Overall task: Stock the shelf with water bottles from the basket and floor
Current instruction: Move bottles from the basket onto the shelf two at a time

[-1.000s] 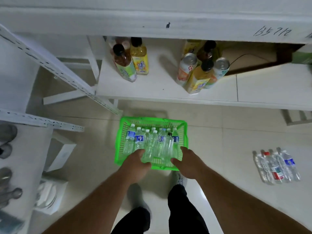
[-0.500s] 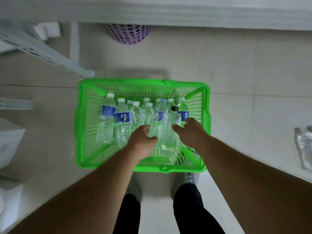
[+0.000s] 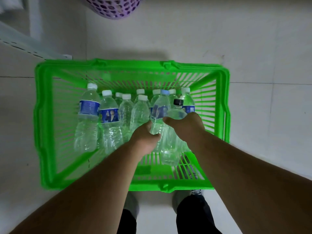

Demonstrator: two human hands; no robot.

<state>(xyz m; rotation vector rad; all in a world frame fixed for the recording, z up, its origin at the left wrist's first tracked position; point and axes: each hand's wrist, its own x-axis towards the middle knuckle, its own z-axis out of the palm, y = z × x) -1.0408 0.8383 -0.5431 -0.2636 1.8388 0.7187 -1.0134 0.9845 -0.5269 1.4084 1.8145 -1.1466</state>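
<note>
A green plastic basket [image 3: 43, 115] stands on the floor right below me, holding several clear water bottles on their bases. My left hand [image 3: 145, 137] grips the lower body of a blue-capped bottle [image 3: 160, 107] in the middle of the basket. My right hand [image 3: 187, 125] grips a black-capped bottle [image 3: 175, 114] just to the right of it. Bottles with white caps and blue labels [image 3: 88, 107] stand untouched at the left. The shelf is out of view.
A purple perforated bin [image 3: 114, 7] stands on the floor beyond the basket. A grey metal shelf upright [image 3: 25, 46] slants in at the upper left. My legs and shoes [image 3: 194, 195] are just behind the basket's near rim.
I have bent down, so the basket fills the view and the shelf has dropped out of sight. Both hands went from the basket's near rim in among the bottles and closed on two bottles.
</note>
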